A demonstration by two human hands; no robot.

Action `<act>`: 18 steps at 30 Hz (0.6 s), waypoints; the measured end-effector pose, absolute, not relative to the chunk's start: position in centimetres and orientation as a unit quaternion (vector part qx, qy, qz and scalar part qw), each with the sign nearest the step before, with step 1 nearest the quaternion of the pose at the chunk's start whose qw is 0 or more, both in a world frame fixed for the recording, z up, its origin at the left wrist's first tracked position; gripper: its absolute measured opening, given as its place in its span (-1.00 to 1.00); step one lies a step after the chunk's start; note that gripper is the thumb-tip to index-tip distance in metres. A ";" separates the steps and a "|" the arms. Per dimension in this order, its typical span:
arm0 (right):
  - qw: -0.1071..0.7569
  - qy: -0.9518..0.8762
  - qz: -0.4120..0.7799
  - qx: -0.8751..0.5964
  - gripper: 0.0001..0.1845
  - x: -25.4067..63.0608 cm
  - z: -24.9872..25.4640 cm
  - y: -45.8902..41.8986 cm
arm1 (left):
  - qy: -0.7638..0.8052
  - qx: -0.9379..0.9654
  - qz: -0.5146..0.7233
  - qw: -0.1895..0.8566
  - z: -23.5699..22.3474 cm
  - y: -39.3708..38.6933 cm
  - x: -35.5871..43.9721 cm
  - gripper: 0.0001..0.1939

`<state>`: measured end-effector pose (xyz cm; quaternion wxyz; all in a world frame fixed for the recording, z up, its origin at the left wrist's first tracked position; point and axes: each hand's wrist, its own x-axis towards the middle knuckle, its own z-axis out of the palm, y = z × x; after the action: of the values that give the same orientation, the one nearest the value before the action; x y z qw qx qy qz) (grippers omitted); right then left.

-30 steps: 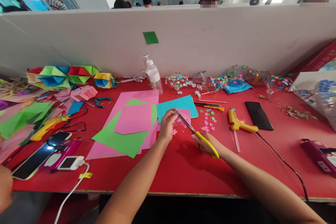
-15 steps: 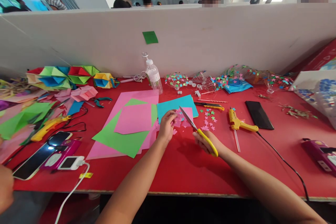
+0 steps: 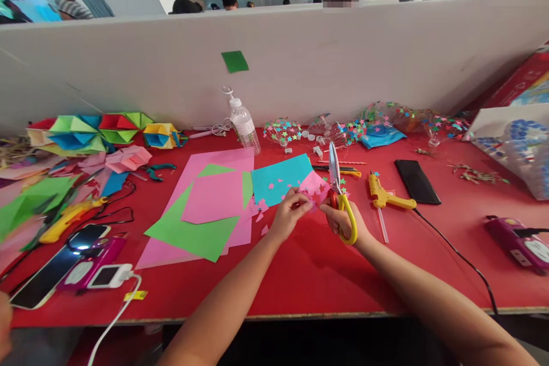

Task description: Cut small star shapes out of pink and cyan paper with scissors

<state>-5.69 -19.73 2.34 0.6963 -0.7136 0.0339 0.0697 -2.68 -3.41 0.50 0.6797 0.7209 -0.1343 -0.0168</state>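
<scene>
Over the red table (image 3: pixel 300 291), the left hand (image 3: pixel 291 213) pinches pink paper (image 3: pixel 311 184) at the right edge of the blue sheet (image 3: pixel 285 169) while, right of that sheet, the right hand (image 3: pixel 345 221) curls closed around scissors (image 3: pixel 334 168); turning the paper should keep cuts clean.

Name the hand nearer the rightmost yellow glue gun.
Right: the right hand, holding scissors, is just left of the glue gun; the left hand is farther left.

Bare forearms (image 3: pixel 234 291), slim hands (image 3: pixel 288 216), dark clothing (image 3: pixel 313 343) (shadowed)
</scene>
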 end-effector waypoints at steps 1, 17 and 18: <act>0.695 0.040 0.070 -0.714 -0.70 -5.7 2.4 -19.7 | -0.150 0.728 -0.011 0.669 0.4 -3.5 -2.8 -0.77; 0.691 0.048 0.065 -0.718 -0.73 -5.3 0.9 -19.7 | -0.194 0.759 -0.017 0.621 -0.1 -4.2 -3.6 -0.78; 0.695 0.044 0.062 -0.715 -0.74 -5.4 1.0 -19.8 | -0.195 0.757 -0.021 0.623 -0.1 -4.2 -3.6 -0.79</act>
<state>-5.37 -19.77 0.97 0.6951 -0.7150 0.0438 0.0616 -3.56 -4.19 -0.12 0.6231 0.7572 -0.1949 -0.0208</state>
